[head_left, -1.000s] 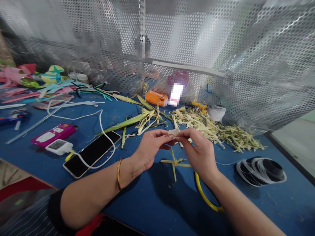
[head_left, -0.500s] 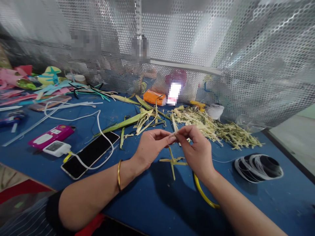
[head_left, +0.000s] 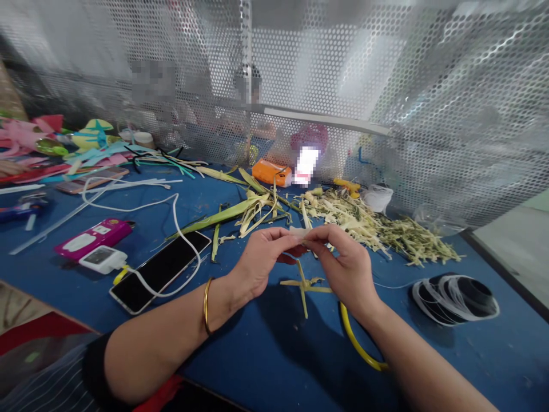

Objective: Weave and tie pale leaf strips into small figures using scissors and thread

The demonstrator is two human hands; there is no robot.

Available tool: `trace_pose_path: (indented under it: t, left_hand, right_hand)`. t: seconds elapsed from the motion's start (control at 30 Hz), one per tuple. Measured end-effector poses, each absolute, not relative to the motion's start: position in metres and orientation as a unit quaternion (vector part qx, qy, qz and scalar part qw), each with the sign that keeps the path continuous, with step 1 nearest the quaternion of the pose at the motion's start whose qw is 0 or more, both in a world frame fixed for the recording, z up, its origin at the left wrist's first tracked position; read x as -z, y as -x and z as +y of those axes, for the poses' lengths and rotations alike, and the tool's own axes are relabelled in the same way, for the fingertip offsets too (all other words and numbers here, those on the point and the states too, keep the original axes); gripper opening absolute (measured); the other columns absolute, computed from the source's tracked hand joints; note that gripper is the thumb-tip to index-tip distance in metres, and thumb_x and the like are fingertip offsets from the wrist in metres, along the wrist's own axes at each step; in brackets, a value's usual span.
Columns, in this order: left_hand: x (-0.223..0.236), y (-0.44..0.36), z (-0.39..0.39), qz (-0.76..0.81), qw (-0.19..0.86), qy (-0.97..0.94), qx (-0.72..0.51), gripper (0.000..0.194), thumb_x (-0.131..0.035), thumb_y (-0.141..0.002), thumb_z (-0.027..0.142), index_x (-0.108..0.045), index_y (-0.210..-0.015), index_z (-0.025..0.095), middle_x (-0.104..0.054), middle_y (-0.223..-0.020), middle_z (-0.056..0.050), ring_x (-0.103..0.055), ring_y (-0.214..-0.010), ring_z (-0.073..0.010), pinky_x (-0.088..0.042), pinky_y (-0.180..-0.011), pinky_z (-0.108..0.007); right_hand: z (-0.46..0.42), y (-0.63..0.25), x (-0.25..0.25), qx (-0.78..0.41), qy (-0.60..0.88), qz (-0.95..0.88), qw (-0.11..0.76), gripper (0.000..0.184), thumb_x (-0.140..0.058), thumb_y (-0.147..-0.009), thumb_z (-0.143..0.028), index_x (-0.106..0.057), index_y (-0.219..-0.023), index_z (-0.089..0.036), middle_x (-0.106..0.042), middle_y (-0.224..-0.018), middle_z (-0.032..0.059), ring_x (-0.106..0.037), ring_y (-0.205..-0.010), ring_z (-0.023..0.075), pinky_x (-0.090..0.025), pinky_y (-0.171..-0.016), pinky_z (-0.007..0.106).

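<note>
A small pale strip of husk (head_left: 299, 231) is pinched between both hands, its lower part hidden by the fingers. My left hand (head_left: 265, 258), with a gold bangle on the wrist, grips the strip's left end between thumb and forefinger. On the right end, the fingertips of my right hand (head_left: 346, 266) are closed. Just below the hands, a cross of knotted husk strips (head_left: 305, 285) lies on the blue table (head_left: 257, 355). A yellow ring-shaped handle (head_left: 358, 346) rests beneath my right forearm, partly covered.
Husk leaves (head_left: 231, 213) and a heap of shredded husk (head_left: 343, 214) lie beyond the hands. A spool of clear line (head_left: 454, 298) sits right. Left are a phone (head_left: 160, 272), a magenta device (head_left: 94, 237) and another person's hand (head_left: 12, 167). A perforated screen (head_left: 321, 63) stands behind.
The pale strip turned edge-on half a second ago and now shows its flat face again between my fingers. Another person's hand has appeared at the far left edge.
</note>
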State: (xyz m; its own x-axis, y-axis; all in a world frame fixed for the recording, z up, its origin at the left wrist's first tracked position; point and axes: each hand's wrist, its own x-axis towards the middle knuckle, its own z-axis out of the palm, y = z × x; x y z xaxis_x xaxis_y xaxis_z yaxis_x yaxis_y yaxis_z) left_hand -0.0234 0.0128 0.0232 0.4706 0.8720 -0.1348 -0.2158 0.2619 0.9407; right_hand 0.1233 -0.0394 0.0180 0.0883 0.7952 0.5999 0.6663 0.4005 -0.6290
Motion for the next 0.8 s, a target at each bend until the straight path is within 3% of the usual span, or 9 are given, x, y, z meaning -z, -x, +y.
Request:
trace_pose_path:
  t: [0.5, 0.8]
  left_hand:
    - [-0.0231, 0.0212, 0.009, 0.358, 0.614, -0.562, -0.423, 0.008, -0.075, -0.067, 0.024, -0.073, -0.072, 0.017, -0.071, -0.07, -0.002, -0.063, -0.067, -0.0139, -0.05, -0.069, -0.028]
    - [-0.0222, 0.023, 0.0137, 0.345, 0.69, -0.5, -0.394, 0.007, -0.072, -0.071, 0.025, -0.073, -0.071, 0.018, -0.068, -0.066, -0.002, -0.06, -0.062, -0.0116, -0.047, -0.06, -0.024]
  right_hand:
    - [-0.0413, -0.119, -0.0203, -0.082, 0.585, -0.619, 0.518, 0.008, -0.058, -0.085, -0.017, -0.06, -0.079, -0.022, -0.065, -0.07, -0.0016, -0.06, -0.066, 0.0142, -0.046, -0.062, 0.027]
    - [-0.0405, -0.1235, -0.0198, -0.021, 0.548, -0.692, 0.469, 0.009, -0.055, -0.09, -0.019, -0.062, -0.088, -0.024, -0.066, -0.082, 0.0004, -0.061, -0.078, 0.0166, -0.046, -0.073, 0.03]
